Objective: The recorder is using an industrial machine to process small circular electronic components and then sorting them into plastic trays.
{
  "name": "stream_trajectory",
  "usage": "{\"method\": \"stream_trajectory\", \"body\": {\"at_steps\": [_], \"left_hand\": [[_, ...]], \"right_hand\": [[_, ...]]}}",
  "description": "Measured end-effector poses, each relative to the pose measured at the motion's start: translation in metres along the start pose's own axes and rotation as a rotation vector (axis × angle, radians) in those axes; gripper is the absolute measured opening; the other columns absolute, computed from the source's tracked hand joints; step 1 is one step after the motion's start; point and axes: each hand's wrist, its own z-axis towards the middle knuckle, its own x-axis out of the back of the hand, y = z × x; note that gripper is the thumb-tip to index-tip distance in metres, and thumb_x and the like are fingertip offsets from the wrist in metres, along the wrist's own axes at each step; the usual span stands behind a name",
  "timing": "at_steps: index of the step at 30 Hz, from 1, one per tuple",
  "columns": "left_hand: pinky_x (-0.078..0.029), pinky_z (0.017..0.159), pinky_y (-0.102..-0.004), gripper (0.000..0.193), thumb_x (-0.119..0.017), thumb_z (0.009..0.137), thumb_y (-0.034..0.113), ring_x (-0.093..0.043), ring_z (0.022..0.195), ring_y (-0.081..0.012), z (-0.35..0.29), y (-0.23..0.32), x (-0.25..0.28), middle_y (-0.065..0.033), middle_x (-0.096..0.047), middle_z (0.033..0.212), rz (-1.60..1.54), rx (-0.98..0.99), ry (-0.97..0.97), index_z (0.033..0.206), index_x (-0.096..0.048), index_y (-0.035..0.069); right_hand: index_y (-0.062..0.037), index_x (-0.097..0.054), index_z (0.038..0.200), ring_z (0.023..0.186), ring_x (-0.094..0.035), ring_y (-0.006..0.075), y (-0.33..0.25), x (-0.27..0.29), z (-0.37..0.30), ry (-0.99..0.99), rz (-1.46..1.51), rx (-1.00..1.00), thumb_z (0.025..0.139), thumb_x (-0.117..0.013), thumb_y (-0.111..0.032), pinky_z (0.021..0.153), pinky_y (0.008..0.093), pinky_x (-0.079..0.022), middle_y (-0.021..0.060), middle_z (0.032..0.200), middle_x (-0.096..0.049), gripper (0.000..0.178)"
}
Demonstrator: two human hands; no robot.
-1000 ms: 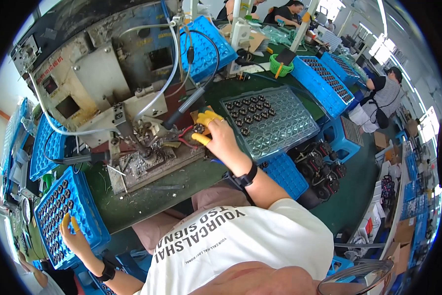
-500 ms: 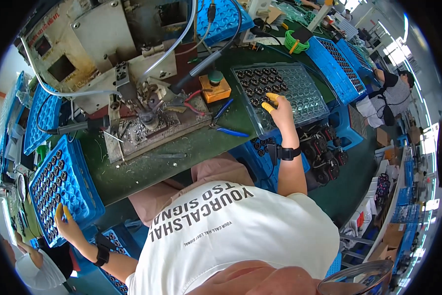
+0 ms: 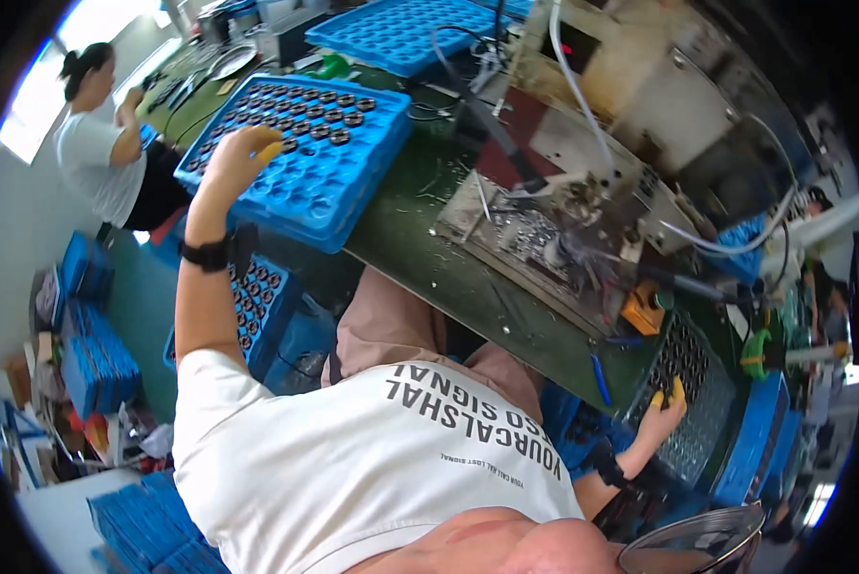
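My left hand (image 3: 231,172), with yellow finger covers, hovers over a blue moulded tray (image 3: 339,206) at the left. Its fingers are bent but apart, and nothing shows between them. Rows of black ring-shaped parts (image 3: 341,137) fill the tray's far pockets; nearer pockets are bare. At the right, my right hand (image 3: 661,421) reaches to a clear plastic tray (image 3: 697,445) partly filled with similar dark parts (image 3: 683,354). Its yellow-covered thumb and finger close around one dark ring part among them; the detail is small.
Between the trays stands a metal machine (image 3: 592,201) with hoses and a shaving-covered base. Blue-handled pliers (image 3: 599,381) and an orange box (image 3: 646,308) lie near the clear tray. Another blue tray (image 3: 255,297) of parts sits below the bench. A person (image 3: 104,143) works at far left.
The view has swung left, so the left tray is now nearer the middle. My left hand has moved over the tray, near the parts. My right hand stays at the clear tray.
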Motion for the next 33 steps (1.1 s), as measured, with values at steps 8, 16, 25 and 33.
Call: {"method": "stream_trajectory", "body": {"at_steps": [8,16,25,33], "left_hand": [[-0.049,0.07,-0.0461,0.037,-0.075,0.066,0.03,-0.063,0.079,-0.0377,0.057,-0.047,-0.028,-0.019,-0.066,0.081,0.306,-0.096,-0.171,0.088,-0.069,0.002],[-0.044,0.06,-0.0377,0.031,-0.077,0.064,0.016,-0.053,0.063,-0.0274,0.056,-0.134,-0.044,-0.0132,-0.056,0.07,0.083,-0.119,-0.077,0.083,-0.058,0.001],[-0.048,0.063,-0.0286,0.039,-0.067,0.082,0.006,-0.061,0.072,-0.0149,0.035,-0.027,-0.033,-0.0092,-0.066,0.097,-0.115,0.034,0.1,0.121,-0.058,0.006],[-0.047,0.073,-0.0218,0.047,-0.063,0.085,-0.003,-0.058,0.09,-0.0088,-0.012,0.001,-0.078,-0.0064,-0.06,0.125,-0.56,-0.092,0.063,0.13,-0.053,0.004]], "right_hand": [[-0.0035,-0.06,0.119,0.102,-0.054,0.0369,-0.025,0.006,-0.002,0.086,-0.099,0.014,0.084,-0.066,-0.013,0.088,0.0422,-0.043,0.0209,0.111,-0.059,0.037],[-0.0078,-0.063,0.111,0.103,-0.055,0.0367,-0.057,-0.001,0.004,0.168,-0.091,0.007,0.08,-0.07,-0.018,0.09,0.0442,-0.044,0.0184,0.107,-0.061,0.033],[-0.0076,-0.063,0.112,0.101,-0.055,0.0365,-0.053,0.004,-0.007,0.193,-0.164,-0.064,0.081,-0.07,-0.02,0.085,0.045,-0.047,0.0161,0.106,-0.058,0.034],[-0.0078,-0.064,0.11,0.103,-0.055,0.037,-0.06,0.001,-0.001,0.165,-0.16,-0.039,0.081,-0.07,-0.021,0.089,0.0449,-0.046,0.0179,0.108,-0.06,0.032]]}}
